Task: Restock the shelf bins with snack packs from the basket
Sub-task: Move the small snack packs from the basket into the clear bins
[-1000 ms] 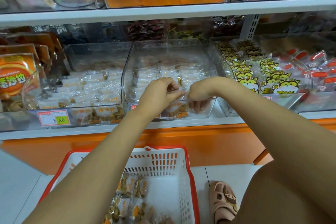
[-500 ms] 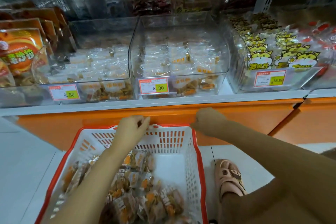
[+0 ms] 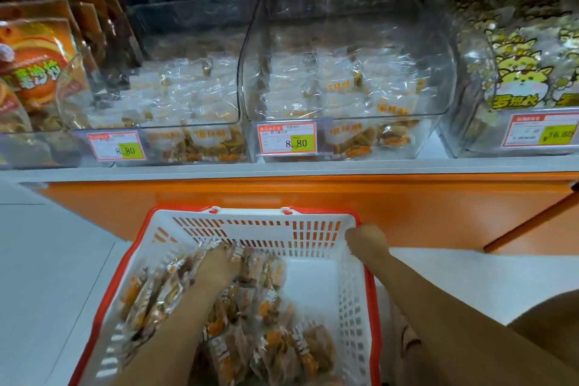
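The snack packs (image 3: 275,341) lie heaped in the basket (image 3: 260,226), nearest the person; the left hand (image 3: 219,265) is sunk among them, fingers hidden, so I cannot tell whether it pinches one; the right hand (image 3: 366,241) curls over the basket's far right corner; the clear bin (image 3: 344,16) sits straight ahead and above, on the shelf (image 3: 282,170); the left hand is nearer the packs.

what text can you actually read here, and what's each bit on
"8.80": middle bin's price tag
"8.80": left bin's price tag, faint
"16.80": right bin's price tag, blurry
"罗班长": yellow cat packs
Too blurred to read: the orange bag characters at far left, the orange labels on the snack packs, the tags' small print.
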`<state>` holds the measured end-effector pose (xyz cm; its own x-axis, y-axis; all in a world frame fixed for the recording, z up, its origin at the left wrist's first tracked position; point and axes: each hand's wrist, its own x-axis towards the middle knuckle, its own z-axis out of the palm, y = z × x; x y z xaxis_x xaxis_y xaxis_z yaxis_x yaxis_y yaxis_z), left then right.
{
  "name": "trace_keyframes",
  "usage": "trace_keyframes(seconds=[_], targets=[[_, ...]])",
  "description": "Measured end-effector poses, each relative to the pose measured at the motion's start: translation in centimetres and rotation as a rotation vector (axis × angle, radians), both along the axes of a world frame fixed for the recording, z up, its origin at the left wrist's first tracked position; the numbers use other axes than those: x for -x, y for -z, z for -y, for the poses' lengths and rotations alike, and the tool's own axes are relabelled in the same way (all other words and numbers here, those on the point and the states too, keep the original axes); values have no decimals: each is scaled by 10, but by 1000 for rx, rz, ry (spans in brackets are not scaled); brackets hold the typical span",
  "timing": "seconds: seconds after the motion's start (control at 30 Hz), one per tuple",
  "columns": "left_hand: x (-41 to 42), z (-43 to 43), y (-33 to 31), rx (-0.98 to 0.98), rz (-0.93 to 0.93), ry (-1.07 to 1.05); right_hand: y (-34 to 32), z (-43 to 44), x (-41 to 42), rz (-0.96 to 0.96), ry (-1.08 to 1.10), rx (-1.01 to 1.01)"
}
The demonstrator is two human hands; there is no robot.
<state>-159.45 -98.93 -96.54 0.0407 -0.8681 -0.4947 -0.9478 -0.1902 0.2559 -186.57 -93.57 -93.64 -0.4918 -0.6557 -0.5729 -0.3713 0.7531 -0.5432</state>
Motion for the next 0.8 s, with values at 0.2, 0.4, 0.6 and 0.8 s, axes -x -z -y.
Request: trace_keyframes(seconds=[0.2, 0.4, 0.6, 0.8], targets=[[21, 16, 9, -24, 15, -48, 8, 16, 3, -40, -17, 30], [34, 33, 22, -77, 38, -14, 17, 15, 4, -32, 9, 88], [50, 37, 19, -177, 95, 189, 13, 15, 5, -39, -24, 62], [53, 23, -7, -8, 10, 224, 2, 10, 4, -17, -77, 77]])
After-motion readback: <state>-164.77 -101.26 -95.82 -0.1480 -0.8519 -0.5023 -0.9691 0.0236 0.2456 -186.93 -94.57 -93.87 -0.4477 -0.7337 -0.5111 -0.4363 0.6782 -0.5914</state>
